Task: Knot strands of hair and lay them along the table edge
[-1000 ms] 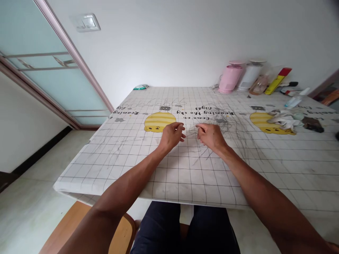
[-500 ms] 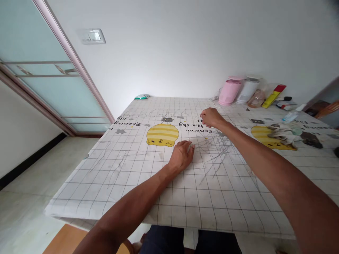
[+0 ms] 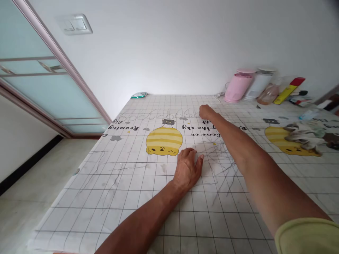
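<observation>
My left hand [image 3: 188, 164] rests on the checked tablecloth [image 3: 148, 197], fingers slightly bent and thumb apart, holding nothing that shows. Just right of it lies a loose tangle of thin grey strands [image 3: 219, 155], like wire or thread, partly behind my right forearm. Further back, my right hand [image 3: 207, 112] is closed at the right end of a row of thin curled loops [image 3: 172, 113]. Whatever its fingers hold is hidden behind the hand. More thin strands [image 3: 113, 180] are spread on the cloth at the left.
Along the wall at the back right stand a pink cylinder [image 3: 238, 86], a white one [image 3: 258, 86], a bottle [image 3: 267, 95] and a yellow-and-red box [image 3: 288, 91]. Soiled gloves [image 3: 304, 134] lie at the right. A small green-and-white packet [image 3: 139, 95] sits at the back left corner.
The view has shifted closer to the table. My right hand remains at the back by the loops, its fingers now more hidden. My left hand stays on the cloth beside the tangle.
</observation>
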`<control>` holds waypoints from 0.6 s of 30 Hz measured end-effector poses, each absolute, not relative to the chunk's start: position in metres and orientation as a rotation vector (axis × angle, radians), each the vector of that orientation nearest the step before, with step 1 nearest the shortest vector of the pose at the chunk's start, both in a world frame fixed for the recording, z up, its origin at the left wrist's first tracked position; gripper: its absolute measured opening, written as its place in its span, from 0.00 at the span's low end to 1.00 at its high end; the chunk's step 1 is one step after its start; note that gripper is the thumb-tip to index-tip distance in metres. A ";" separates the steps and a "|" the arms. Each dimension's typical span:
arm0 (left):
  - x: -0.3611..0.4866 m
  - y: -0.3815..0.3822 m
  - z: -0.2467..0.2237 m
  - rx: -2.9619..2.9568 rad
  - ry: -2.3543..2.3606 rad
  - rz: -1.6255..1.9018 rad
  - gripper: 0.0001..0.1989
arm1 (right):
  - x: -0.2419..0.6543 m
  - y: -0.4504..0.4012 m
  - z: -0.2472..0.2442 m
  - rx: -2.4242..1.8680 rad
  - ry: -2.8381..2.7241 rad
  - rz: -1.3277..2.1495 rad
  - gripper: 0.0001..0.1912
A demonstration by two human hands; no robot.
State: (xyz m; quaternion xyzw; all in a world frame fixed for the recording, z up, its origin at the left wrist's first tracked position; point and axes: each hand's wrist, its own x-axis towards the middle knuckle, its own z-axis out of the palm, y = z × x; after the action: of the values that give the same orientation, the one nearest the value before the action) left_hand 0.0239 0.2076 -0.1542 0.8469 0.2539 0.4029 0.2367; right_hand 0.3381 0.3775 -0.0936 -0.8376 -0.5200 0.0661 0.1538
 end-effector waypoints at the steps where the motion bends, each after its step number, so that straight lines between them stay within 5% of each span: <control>1: 0.024 0.208 -0.154 2.329 0.691 1.104 0.08 | 0.338 0.377 -0.094 -2.438 -1.499 0.168 0.14; 12: 0.025 0.219 -0.153 2.296 0.636 1.100 0.11 | 0.355 0.268 -0.045 -2.526 -1.551 -0.144 0.18; 18: 0.026 0.218 -0.149 2.311 0.675 1.059 0.16 | 0.370 0.206 -0.057 -2.581 -1.645 -0.037 0.18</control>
State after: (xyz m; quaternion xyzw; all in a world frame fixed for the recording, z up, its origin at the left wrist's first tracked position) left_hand 0.0257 0.2183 -0.1485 0.8501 0.2482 0.3895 0.2530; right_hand 0.3704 0.2065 -0.0566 -0.8425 -0.5370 -0.0121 0.0406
